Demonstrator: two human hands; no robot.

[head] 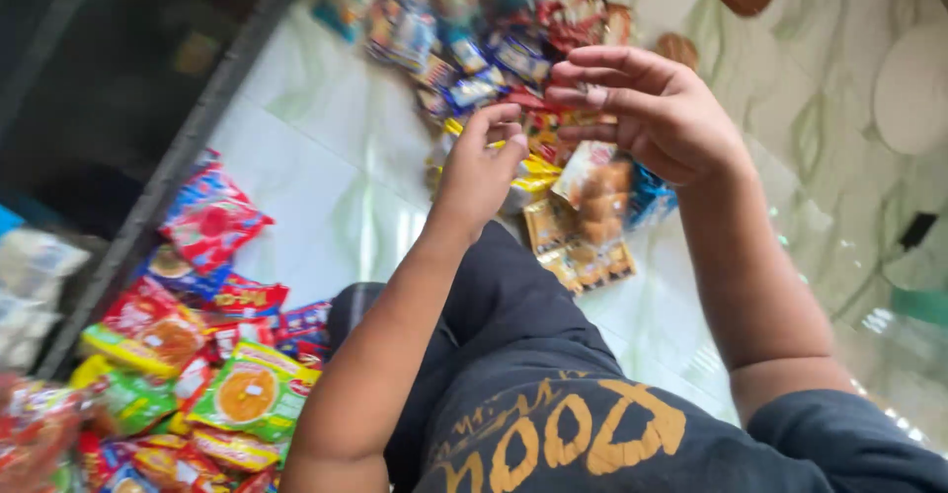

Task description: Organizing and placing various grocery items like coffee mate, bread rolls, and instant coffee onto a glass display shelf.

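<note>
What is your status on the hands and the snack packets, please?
Left hand loosely curled, empty. Right hand open, empty, raised over the snack packets on the floor. Nothing between.

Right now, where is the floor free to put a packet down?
Bare tile lies between the dark frame, the far packet heap and the left hand. More lies right of the right hand. The near-left pile is crowded.
</note>
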